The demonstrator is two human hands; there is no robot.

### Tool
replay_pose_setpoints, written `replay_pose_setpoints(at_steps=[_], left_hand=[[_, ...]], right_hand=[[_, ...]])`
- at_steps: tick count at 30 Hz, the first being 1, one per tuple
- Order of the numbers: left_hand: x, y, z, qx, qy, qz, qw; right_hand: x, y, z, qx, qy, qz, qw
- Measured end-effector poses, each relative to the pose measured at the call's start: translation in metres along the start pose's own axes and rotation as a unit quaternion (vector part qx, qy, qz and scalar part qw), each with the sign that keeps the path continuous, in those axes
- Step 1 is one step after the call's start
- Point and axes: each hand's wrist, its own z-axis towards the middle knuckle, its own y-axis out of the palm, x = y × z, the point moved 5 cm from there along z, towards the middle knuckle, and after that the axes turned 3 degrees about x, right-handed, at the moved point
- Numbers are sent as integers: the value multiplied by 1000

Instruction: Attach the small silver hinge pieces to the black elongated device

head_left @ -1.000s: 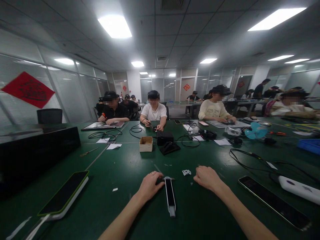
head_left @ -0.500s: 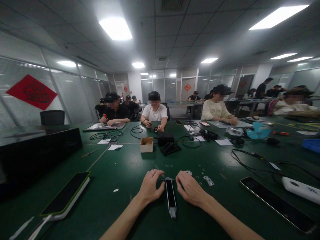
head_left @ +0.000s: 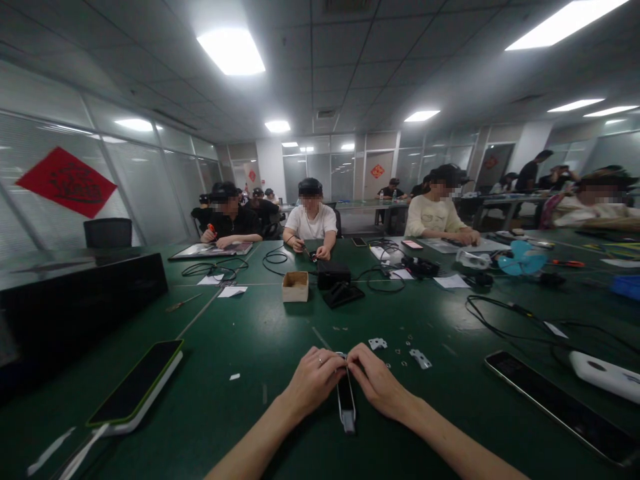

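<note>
A long narrow object with a pale rim, a dark middle and a grey near end [head_left: 346,399] lies on the green table, pointing away from me. Over its far end my left hand [head_left: 313,379] is closed, thumb and fingers drawn together. My right hand [head_left: 379,381] meets it there from the other side, its fingertips pinched. Whatever sits between the fingertips is hidden. Just beyond the right hand are a small silver metal plate [head_left: 377,343], a second metal plate [head_left: 420,359] and several tiny loose parts [head_left: 405,364].
On the left, a green-edged phone [head_left: 137,380] rests on a white block. Another phone [head_left: 555,403] and a white device [head_left: 605,379] are at right. Ahead stand a small open box [head_left: 295,288] and a black box [head_left: 334,273]. Co-workers sit across the table.
Both hands have come together over the far end of the narrow object; before, they were apart on either side. The fingers have closed. The view has shifted slightly.
</note>
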Motion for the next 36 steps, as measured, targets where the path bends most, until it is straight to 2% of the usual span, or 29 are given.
replay_pose_setpoints(at_steps=[8, 14, 21, 25, 30, 36], left_hand=[[0, -1, -1, 21, 21, 0, 1000], [0, -3, -1, 35, 43, 1, 998], [-3, -3, 1, 3, 31, 11, 999], [-24, -10, -2, -24, -28, 23, 999], [-56, -8, -14, -115, -142, 29, 983], [-56, 2, -19, -162, -168, -7, 972]], right_hand=[[4, 3, 0, -6, 2, 28, 1000], [6, 2, -1, -9, -2, 10, 1000], [6, 0, 0, 0, 0, -41, 999], [11, -5, 2, 17, -5, -101, 995], [25, -12, 3, 14, 24, -164, 986], [32, -4, 2, -9, 17, -208, 978]])
